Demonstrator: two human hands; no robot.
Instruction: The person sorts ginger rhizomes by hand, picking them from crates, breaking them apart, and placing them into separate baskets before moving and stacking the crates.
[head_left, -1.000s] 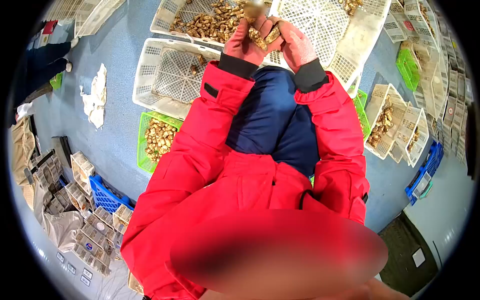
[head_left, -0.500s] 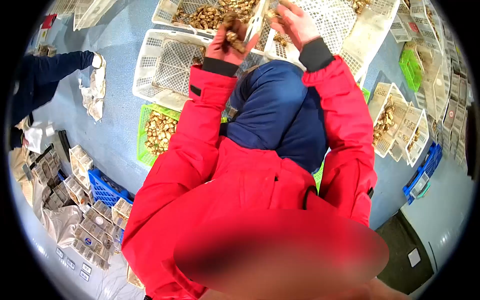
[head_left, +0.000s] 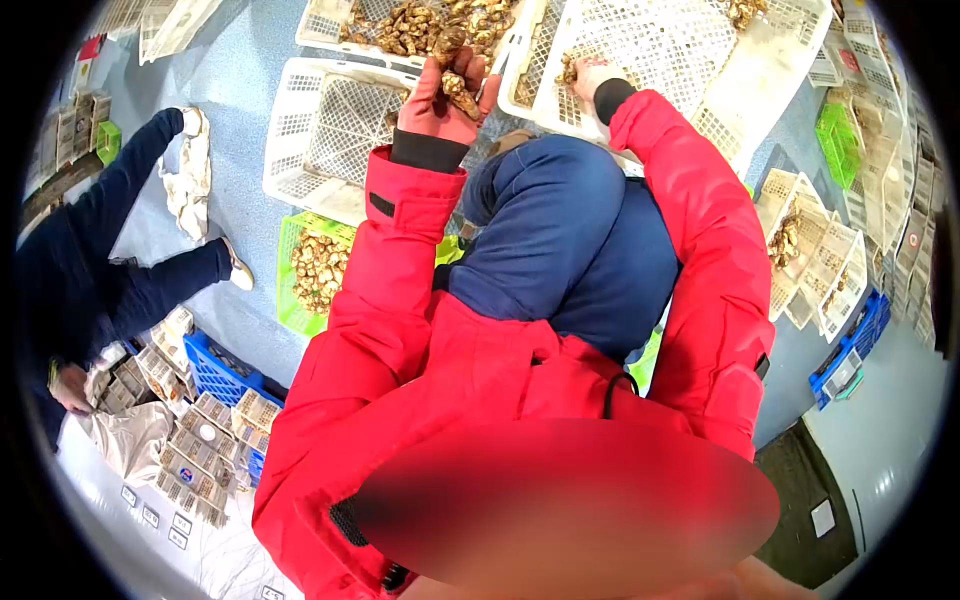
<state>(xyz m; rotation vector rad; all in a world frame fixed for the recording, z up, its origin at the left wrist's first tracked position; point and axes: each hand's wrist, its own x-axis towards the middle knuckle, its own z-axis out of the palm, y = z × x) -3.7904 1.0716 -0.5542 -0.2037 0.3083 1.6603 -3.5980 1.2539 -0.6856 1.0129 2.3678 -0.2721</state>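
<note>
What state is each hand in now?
Left hand: holding knobbly brown lumps.
Right hand: at a small brown lump in the white plastic crate; grip unclear.

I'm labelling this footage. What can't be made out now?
Head view:
Right hand: fingers mostly hidden by its back; grip unclear.
Basket beyond the left hand: far side cut off by top edge.
Co-worker: partly cut off by dark lens border.
Labels, lower left: too small to read.

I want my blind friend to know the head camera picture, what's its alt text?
A person in a red jacket holds what look like brown mushrooms in the left hand while the right hand reaches into a white crate. Nearby, a green basket of more stands on a blue floor.
</note>
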